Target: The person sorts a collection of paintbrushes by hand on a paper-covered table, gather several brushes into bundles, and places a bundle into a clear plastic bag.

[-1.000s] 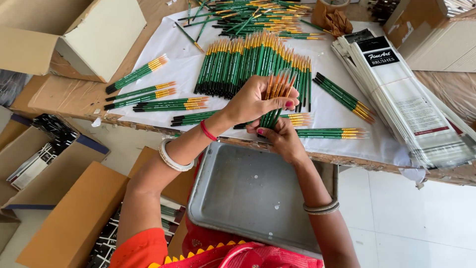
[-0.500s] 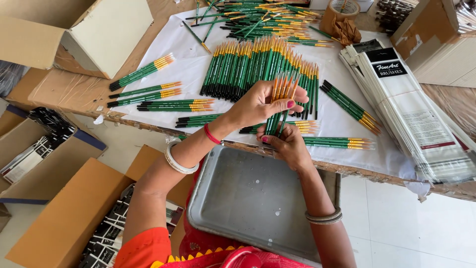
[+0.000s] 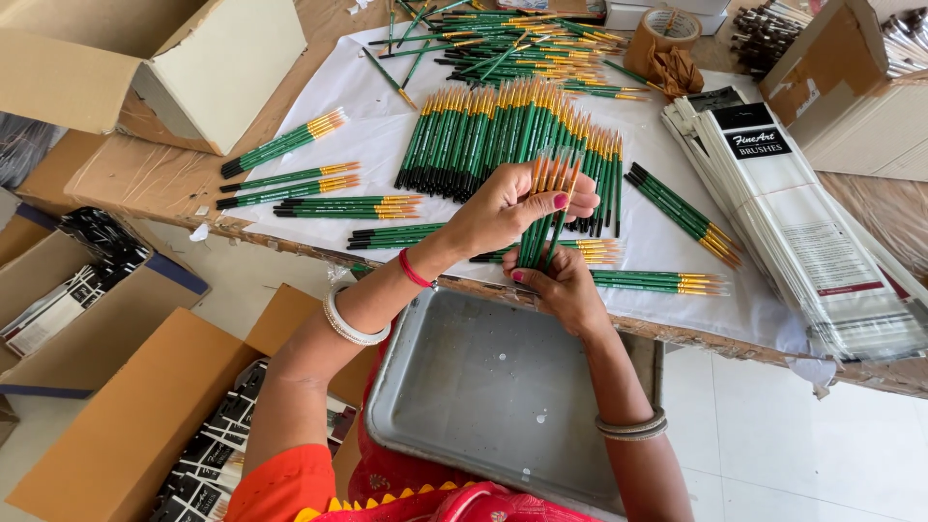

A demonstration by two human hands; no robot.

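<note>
Over the desk's near edge [image 3: 290, 253], both the left hand [image 3: 507, 208] and the right hand [image 3: 561, 290] are clamped on a fan of green brushes [image 3: 546, 208]. Several sorted bundles [image 3: 319, 206] lie left; a large loose heap [image 3: 503, 130] farther off remains unsorted.

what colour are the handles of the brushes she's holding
Dark green, with orange-gold ferrules, on the held brushes; clearest in the head view.

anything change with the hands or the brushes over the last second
Very little. The left hand has slid slightly up the bundle of green brushes toward the orange tips, fingers closing over them, while the right hand keeps its grip on the lower ends. No brush was picked up or let go. The sorted groups on the white sheet, the metal tray and the stack of packets stayed put.
</note>
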